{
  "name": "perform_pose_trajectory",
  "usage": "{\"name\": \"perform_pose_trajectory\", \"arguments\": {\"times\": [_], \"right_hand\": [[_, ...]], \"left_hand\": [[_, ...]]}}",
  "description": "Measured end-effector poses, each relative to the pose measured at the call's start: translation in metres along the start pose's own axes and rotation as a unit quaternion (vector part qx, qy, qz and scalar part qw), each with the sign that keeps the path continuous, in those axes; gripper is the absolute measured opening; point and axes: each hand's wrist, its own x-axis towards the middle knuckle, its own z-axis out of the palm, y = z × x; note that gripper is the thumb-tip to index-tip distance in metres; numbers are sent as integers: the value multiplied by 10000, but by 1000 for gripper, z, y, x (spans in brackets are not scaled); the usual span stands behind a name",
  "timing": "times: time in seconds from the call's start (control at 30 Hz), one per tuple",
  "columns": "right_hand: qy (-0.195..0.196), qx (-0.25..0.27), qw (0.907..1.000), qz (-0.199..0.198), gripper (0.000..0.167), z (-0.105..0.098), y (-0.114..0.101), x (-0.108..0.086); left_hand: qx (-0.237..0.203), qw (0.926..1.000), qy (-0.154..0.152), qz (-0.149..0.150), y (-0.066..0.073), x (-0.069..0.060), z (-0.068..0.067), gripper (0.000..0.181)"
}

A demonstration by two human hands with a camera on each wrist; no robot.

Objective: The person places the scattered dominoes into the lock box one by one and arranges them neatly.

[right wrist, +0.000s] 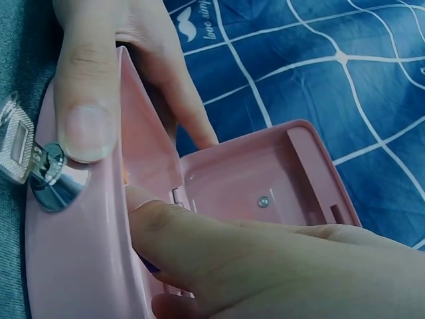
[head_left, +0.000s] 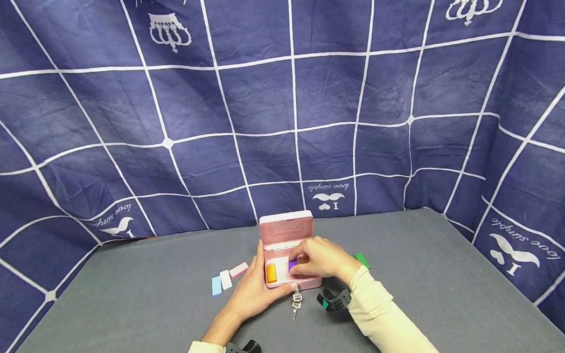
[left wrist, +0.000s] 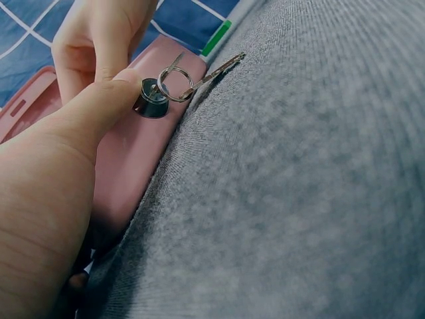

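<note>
A pink metal cash box (head_left: 311, 284) stands with its lid (head_left: 286, 230) raised. My left hand (head_left: 251, 290) holds the box at its left side, the thumb lying on the front wall beside the lock (left wrist: 154, 103). Inside the box, my right hand (head_left: 323, 257) pinches a purple block (head_left: 293, 265), mostly hidden by the fingers. An orange block (head_left: 271, 273) lies in the left part of the box. Keys on a ring (head_left: 297, 303) hang from the lock; one key (right wrist: 18, 143) sits in it.
Left of the box, a light blue block (head_left: 216, 286), a white block (head_left: 225, 279) and a pink block (head_left: 238, 270) lie on the grey tabletop (head_left: 140, 304). A green block (head_left: 362, 260) lies to the right, behind my right wrist. A blue checked cloth (head_left: 268, 102) hangs behind.
</note>
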Motion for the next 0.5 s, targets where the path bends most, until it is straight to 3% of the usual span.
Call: {"name": "perform_pose_trajectory", "arguments": {"times": [0.5], "right_hand": [[-166,-254,9994,146,24,9,-1,1]], "left_hand": [[-123,9999,-34,-37,0,0,-1,133]]}}
